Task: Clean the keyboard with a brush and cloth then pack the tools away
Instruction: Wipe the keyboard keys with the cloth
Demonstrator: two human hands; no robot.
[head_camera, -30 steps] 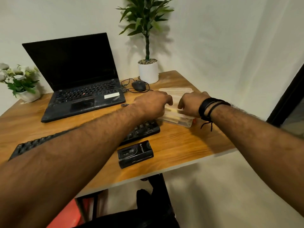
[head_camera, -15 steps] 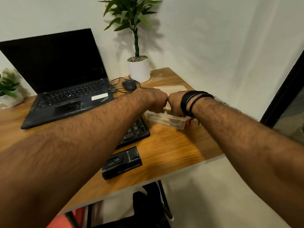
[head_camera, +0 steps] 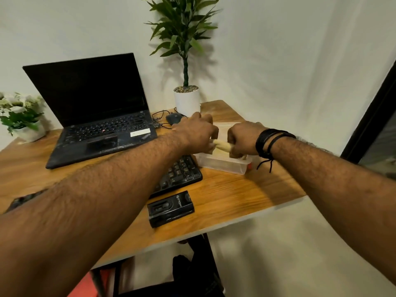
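A clear plastic container (head_camera: 222, 165) stands on the wooden desk (head_camera: 235, 194) to the right of a black keyboard (head_camera: 181, 173). My left hand (head_camera: 196, 133) and my right hand (head_camera: 243, 139) are over the container, fingers curled. Between them they grip a pale yellow cloth (head_camera: 222, 145), bunched and stretched from one hand to the other. My left forearm hides most of the keyboard. No brush shows.
A black laptop (head_camera: 100, 125) stands open at the back left, with a mouse (head_camera: 174, 118) and cable beside it. A potted plant (head_camera: 186, 99) is at the back, a flower pot (head_camera: 23, 123) at far left. A black case (head_camera: 171, 209) lies near the front edge.
The hands have drawn slightly apart over the container and the pale cloth now shows between them. The camera view has shifted.
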